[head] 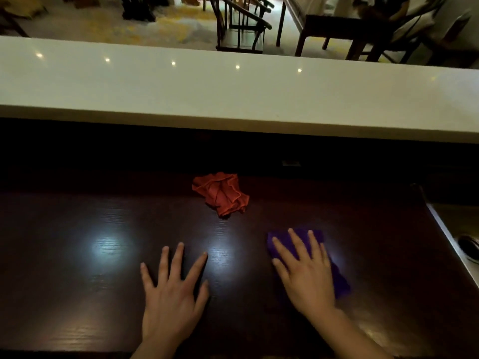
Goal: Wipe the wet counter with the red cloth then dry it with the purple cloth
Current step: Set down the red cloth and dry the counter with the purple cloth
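The dark wooden counter (77,268) fills the lower half of the head view and shines under two light reflections. A crumpled red cloth (221,193) lies on it toward the back, near the middle, with neither hand touching it. My right hand (304,273) rests flat, fingers spread, on top of a folded purple cloth (339,281) at the right front. My left hand (172,288) lies flat on the bare wood to the left of it, fingers apart, holding nothing.
A raised white ledge (233,92) runs across behind the counter. Beyond it stand dark wooden chairs (241,24) and a table (344,27). A dark rounded object (469,248) sits on a lower surface past the counter's right edge.
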{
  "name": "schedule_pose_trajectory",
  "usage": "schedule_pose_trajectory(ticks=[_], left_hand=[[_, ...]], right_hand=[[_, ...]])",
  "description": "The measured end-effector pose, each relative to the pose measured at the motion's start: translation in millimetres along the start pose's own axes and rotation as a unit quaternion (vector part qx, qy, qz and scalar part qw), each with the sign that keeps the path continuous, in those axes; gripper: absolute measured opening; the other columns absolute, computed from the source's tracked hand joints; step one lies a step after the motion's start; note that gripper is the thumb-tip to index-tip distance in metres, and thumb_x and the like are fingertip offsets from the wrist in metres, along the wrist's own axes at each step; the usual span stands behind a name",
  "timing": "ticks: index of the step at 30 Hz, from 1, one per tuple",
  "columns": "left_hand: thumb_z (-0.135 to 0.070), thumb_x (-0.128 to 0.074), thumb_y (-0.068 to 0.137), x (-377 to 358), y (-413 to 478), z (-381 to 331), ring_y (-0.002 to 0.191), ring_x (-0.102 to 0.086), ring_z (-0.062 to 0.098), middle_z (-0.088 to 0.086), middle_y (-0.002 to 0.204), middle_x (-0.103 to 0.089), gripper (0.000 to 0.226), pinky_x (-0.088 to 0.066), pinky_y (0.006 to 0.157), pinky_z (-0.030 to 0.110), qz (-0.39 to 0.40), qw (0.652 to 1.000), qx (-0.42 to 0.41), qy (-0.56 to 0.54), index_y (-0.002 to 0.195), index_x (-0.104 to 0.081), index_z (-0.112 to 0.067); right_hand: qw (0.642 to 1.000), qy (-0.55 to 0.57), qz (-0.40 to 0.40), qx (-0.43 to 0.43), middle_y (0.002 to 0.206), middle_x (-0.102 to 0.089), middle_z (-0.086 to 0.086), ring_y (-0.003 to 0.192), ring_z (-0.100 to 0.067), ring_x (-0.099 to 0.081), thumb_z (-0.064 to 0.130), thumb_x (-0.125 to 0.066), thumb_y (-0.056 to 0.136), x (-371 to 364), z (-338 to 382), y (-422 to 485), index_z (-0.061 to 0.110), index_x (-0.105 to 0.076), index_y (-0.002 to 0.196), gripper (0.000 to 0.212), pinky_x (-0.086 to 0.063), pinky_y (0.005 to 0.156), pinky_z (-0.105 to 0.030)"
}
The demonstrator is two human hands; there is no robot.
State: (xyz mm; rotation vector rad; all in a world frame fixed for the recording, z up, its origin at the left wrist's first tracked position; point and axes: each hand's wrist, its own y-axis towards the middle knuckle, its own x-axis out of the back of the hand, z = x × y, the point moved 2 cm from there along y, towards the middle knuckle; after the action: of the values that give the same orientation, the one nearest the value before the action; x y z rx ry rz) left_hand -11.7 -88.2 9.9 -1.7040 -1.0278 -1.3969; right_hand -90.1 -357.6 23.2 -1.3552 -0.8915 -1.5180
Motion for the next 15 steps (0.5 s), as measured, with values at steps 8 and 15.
schedule_pose_trajectory(ticks=[8,15], left_hand=[[-0.037,-0.035,0.085,9,-7,1,0.140,-0.036,0.027,0.010,0.145,-0.050,0.058,-0.026,0.109,0.066,-0.053,0.995,0.053,-0.060,0.138,-0.052,-0.024],[-0.039,-0.039,0.082,12,-10,0,0.133,-0.044,0.034,0.011,0.138,-0.056,0.052,-0.025,0.106,0.068,-0.070,0.987,0.138,-0.044,0.126,-0.063,-0.027]], right_hand=[[0.945,0.002,0.028,0.325,0.157,-0.036,0.008,0.149,-0.029,-0.021,0.056,-0.035,0.097,-21,113,27,0.049,-0.041,0.141,0.045,-0.016,0.120,-0.051],[0.986,0.033,0.006,0.162,0.149,-0.049,0.001,0.142,-0.033,-0.037,0.051,-0.042,0.090,-17,68,15,0.041,-0.056,0.134,0.046,-0.028,0.115,-0.052]])
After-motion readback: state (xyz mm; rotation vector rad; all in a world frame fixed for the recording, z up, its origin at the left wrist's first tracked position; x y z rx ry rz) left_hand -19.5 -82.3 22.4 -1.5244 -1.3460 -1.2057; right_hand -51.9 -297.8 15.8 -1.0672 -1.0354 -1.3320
